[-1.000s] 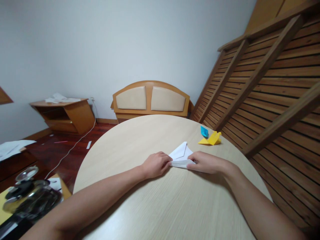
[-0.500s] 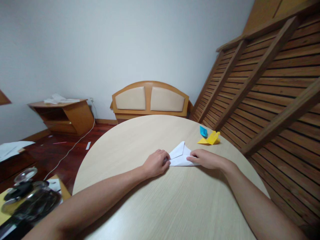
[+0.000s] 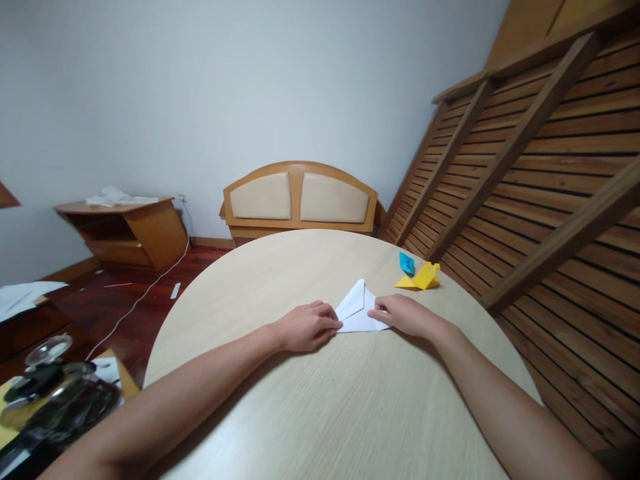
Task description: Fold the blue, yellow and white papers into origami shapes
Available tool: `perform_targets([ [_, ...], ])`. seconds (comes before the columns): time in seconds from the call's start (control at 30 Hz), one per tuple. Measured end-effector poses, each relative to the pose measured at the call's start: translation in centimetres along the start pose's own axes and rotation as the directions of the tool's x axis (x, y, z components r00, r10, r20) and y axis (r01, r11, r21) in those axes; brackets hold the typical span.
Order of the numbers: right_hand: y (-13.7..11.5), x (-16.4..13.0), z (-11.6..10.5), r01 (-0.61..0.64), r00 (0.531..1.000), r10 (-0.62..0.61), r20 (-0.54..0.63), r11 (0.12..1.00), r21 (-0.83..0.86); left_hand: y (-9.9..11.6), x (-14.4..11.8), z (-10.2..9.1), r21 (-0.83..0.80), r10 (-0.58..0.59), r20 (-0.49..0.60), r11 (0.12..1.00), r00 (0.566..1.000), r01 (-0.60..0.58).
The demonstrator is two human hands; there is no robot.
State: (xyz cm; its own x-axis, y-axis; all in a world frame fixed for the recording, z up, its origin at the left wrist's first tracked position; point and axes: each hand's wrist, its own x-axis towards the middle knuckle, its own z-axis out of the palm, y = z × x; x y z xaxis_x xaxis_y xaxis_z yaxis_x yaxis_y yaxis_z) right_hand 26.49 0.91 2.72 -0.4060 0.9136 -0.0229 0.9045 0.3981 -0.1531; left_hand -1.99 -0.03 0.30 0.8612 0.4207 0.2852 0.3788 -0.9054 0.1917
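Note:
A folded sheet of white paper [image 3: 354, 313] lies on the round wooden table [image 3: 300, 267], its peak pointing away from me. Creased layers meet along a slanting edge on its face. My left hand [image 3: 311, 327] is closed at the paper's left corner, the fingertips pressing it. At the right corner, my right hand [image 3: 403, 315] pinches the paper between thumb and curled fingers. The parts of the paper under the fingers are hidden.
Beyond my right hand sit a yellow origami figure [image 3: 423, 277] and a small blue origami piece [image 3: 407, 263]. A slatted wooden frame [image 3: 525, 187] leans along the right. Glassware [image 3: 70, 400] stands at lower left, beside the table.
Both hands have shifted slightly left, the paper with them. The left fingers have straightened somewhat along the paper's corner, and its lower part now looks flatter.

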Motion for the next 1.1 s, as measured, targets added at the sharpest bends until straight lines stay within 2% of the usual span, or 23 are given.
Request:
perform_targets([
  [0.13, -0.2, 0.6, 0.2, 0.007, 0.990, -0.022, -0.137, 0.994, -0.112, 0.3, -0.1, -0.5, -0.012, 0.095, 0.024, 0.995, 0.995, -0.095],
  [0.27, -0.2, 1.6, 1.2, 0.073, 0.972, -0.102, -0.214, 0.988, -0.138, 0.6, -0.1, -0.4, -0.076, 0.191, 0.046, 0.979, 0.981, -0.187],
  [0.37, 0.0, 2.4, 2.0, 0.077, 0.955, -0.126, -0.268, 0.980, -0.185, 0.6, -0.1, -0.1, -0.112, 0.210, 0.038, 0.973, 0.977, -0.204],
  [0.5, -0.1, 2.8, 2.2, -0.015, 0.922, -0.080, -0.380, 0.970, -0.241, 0.7, 0.1, 0.2, -0.130, 0.233, 0.019, 0.965, 0.972, -0.229],
  [0.57, -0.3, 2.7, 2.0, -0.018, 0.902, -0.074, -0.426, 0.978, -0.207, 0.7, 0.2, 0.2, -0.102, 0.218, 0.014, 0.971, 0.976, -0.216],
  [0.63, -0.8, 2.4, 2.1, 0.041, 0.889, -0.100, -0.448, 0.989, -0.139, 0.8, 0.3, 0.1, -0.049, 0.179, 0.012, 0.983, 0.984, -0.178],
  [0.73, -1.7, 2.0, 2.7, 0.190, 0.888, -0.176, -0.424, 0.982, -0.010, 0.6, 0.4, 0.0, 0.034, 0.094, 0.012, 0.995, 0.996, -0.094],
  [0.83, -2.6, 1.8, 3.5, 0.302, 0.908, -0.264, -0.326, 0.951, 0.068, 0.2, 0.3, 0.1, 0.054, 0.010, -0.008, 0.998, 1.000, -0.010],
  [1.1, -3.4, 1.1, 3.5, 0.304, 0.945, -0.279, -0.168, 0.942, 0.145, -0.7, 0.1, 0.8, -0.007, -0.071, -0.095, 0.997, 0.993, 0.071],
])
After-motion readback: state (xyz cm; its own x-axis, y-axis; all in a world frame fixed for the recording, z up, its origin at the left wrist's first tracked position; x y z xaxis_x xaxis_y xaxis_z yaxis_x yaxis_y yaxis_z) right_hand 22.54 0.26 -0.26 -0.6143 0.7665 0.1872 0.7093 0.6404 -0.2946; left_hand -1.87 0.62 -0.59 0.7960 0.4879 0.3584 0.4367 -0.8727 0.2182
